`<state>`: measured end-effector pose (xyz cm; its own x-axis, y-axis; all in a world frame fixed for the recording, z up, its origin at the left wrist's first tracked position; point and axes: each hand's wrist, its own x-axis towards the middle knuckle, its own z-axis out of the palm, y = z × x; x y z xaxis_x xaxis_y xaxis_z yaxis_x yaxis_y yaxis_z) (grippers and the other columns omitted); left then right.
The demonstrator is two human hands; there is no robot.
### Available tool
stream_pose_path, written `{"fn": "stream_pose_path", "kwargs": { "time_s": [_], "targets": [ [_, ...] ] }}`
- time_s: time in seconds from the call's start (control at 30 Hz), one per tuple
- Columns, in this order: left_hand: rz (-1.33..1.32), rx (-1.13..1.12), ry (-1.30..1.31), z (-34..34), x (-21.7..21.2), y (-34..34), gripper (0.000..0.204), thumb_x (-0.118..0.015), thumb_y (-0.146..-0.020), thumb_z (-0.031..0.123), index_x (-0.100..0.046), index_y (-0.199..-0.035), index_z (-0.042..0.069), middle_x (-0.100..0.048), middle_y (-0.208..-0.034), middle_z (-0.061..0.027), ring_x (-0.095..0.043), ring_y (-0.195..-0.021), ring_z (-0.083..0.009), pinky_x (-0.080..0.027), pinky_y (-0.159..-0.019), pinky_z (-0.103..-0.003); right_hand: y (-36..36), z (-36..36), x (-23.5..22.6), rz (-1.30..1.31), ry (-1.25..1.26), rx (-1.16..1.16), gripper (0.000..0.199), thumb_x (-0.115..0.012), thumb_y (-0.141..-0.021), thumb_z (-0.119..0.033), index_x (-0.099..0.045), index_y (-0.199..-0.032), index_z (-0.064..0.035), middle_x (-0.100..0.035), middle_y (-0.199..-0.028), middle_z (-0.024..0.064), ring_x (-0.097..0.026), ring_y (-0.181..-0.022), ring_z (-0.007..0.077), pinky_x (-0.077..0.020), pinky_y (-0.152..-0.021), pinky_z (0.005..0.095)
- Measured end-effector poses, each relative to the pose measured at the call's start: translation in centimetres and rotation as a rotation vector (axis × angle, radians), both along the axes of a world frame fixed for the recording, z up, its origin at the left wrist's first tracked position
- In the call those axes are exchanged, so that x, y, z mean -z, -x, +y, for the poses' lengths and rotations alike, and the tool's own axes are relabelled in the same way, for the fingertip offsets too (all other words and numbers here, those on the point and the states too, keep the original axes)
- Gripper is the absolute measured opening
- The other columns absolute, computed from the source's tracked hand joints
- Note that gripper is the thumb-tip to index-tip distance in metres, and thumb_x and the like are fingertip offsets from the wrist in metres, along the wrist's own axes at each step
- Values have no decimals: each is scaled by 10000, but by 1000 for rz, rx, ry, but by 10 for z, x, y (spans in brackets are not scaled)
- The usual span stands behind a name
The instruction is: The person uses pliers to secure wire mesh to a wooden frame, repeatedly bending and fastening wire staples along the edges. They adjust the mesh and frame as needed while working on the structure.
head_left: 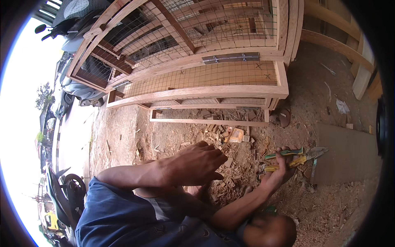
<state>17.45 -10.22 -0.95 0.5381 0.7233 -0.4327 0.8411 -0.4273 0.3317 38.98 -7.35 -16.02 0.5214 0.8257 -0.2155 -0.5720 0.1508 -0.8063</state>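
My right hand (279, 168) grips a pair of pliers (299, 160) with green and yellow handles, low over the ground at the right. Their metal jaws point right, away from my palm. In the middle, my left hand (191, 164) is curled with its back showing and the thumb a little apart from the bent fingers. Whatever its palm may hold is hidden. Beyond both hands stands a wooden frame cage (197, 92) faced with wire mesh (230, 33). A metal hinge (230, 58) joins two of its rails.
Wood offcuts (216, 133) and shavings litter the dirt floor. A flat brown board (343, 154) lies at the right, and timber planks (341, 49) lean at the far right. Motorbikes (63, 193) stand along the left, beside the road.
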Motion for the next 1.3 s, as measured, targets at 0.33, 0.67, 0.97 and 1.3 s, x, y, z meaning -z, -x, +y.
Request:
{"fn": "stream_pose_path", "kwargs": {
  "time_s": [0.33,0.67,0.97,1.3],
  "targets": [
    [13,-36,343,-4,20,18,356,-665,-909,300,-628,-1140,31,-694,-1005,-163,-677,-988,-357,-531,-884,-463,26,-7,4,-132,416,-207,238,-631,-960,-133,-602,-1168,-21,-645,-925,61,-615,-785,158,-518,-701,315],
    [-333,169,216,-23,-6,38,408,-655,-937,340,-621,-1093,-36,-705,-984,-196,-689,-976,-372,-542,-860,-462,54,-9,9,203,111,-162,228,-578,-969,-87,-599,-1193,-48,-592,-1008,50,-569,-875,167,-498,-767,317],
    [-301,288,235,-32,-4,37,300,-621,-934,254,-594,-1024,-31,-687,-920,-185,-697,-894,-349,-544,-782,-436,66,-7,14,371,-49,-319,468,-524,-941,-23,-469,-1406,-4,-573,-1104,104,-541,-945,199,-465,-831,364],
    [-384,259,18,-34,-18,42,336,-677,-867,233,-620,-1063,-33,-704,-939,-193,-706,-918,-340,-538,-833,-449,105,-32,-117,-251,-202,-452,661,-486,-871,68,-295,-1504,76,-542,-1332,257,-589,-1192,341,-515,-1027,471]
  ]
}}
